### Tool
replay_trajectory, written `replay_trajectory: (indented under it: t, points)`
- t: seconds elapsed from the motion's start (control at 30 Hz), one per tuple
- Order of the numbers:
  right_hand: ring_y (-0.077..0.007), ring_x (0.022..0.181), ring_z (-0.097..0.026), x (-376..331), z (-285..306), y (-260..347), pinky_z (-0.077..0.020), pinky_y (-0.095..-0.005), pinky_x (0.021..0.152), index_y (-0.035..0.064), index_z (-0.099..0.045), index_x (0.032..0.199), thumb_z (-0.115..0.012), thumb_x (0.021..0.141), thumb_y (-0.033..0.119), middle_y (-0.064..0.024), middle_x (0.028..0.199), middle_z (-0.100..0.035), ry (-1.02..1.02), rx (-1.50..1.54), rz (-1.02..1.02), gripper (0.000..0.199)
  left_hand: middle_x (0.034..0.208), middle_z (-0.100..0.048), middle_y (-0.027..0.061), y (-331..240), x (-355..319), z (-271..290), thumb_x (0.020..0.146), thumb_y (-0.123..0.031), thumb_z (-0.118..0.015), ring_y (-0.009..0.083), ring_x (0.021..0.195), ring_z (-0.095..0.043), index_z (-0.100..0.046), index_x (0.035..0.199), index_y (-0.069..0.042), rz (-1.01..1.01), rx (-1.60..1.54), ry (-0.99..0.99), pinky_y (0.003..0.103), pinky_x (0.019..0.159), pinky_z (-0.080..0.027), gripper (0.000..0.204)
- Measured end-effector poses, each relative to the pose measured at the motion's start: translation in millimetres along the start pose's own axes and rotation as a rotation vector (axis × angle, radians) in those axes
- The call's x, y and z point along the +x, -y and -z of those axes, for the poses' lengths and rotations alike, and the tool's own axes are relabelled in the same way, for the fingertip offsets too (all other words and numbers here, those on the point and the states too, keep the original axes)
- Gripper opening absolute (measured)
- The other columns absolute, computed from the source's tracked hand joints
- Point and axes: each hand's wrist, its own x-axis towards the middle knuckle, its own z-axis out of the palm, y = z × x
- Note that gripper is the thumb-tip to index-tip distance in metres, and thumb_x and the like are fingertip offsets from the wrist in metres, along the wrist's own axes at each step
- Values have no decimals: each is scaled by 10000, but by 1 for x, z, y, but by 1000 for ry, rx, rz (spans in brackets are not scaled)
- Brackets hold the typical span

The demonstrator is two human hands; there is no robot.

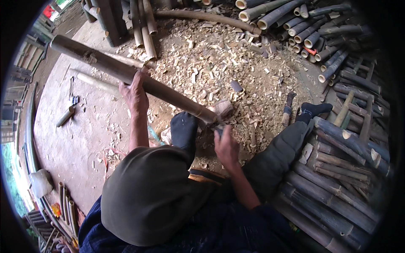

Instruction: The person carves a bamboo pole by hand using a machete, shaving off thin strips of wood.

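Note:
A thick dark bamboo pole runs slantwise from the upper left down to the middle, its lower end by my knee. My left hand is wrapped round it near its middle. Close to the lower end, my right hand is closed on a tool with a dark handle. Its blade is blurred, so its kind is unclear; it reaches to the pole's end. Beside that end is a pale wooden block. My foot in a dark sock rests just below the pole.
Bamboo chips cover the ground ahead. A tool with a worn handle lies near my other foot. Cut bamboo tubes are piled at the far right, with more poles stacked at near right. A short tube lies on the left.

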Motion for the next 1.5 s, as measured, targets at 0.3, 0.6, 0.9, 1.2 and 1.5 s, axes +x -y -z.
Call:
replay_trajectory:
  t: [0.3,0.6,0.9,1.2,1.5]
  points:
    - [-461,804,-669,9,65,59,-521,-526,647,11,-488,1125,-581,1003,278,-261,868,-674,-13,188,37,308,985,-672,83,-8,4,-2,742,-130,-896,173,821,-639,-606,1135,6,4,17,-190,331,751,-535,507]
    - [-465,830,-684,1,2,-20,-535,-554,695,22,-504,1163,-506,1026,399,-260,948,-696,15,-89,22,401,957,-664,103,-10,-12,-6,791,-5,-820,180,837,-661,-551,1169,15,-8,8,-31,325,776,-537,464]
    - [-453,781,-683,-4,15,7,-535,-518,644,12,-457,1239,-575,1006,329,-250,891,-694,16,93,-24,411,1072,-673,136,-9,0,15,764,-43,-851,212,970,-662,-550,1212,12,160,-78,84,331,895,-510,543]
    - [-448,786,-676,-2,74,45,-529,-484,666,22,-500,1137,-563,1021,310,-241,850,-675,5,179,35,317,859,-673,88,-9,8,13,807,-99,-846,191,747,-667,-633,1038,-3,26,-45,-190,345,678,-568,329]
    - [-435,808,-702,18,5,-13,-556,-529,719,13,-496,1211,-566,1002,346,-220,955,-717,239,-152,-252,400,1003,-670,97,-4,10,19,781,-15,-830,171,864,-666,-585,1141,19,91,-80,15,315,751,-555,438]
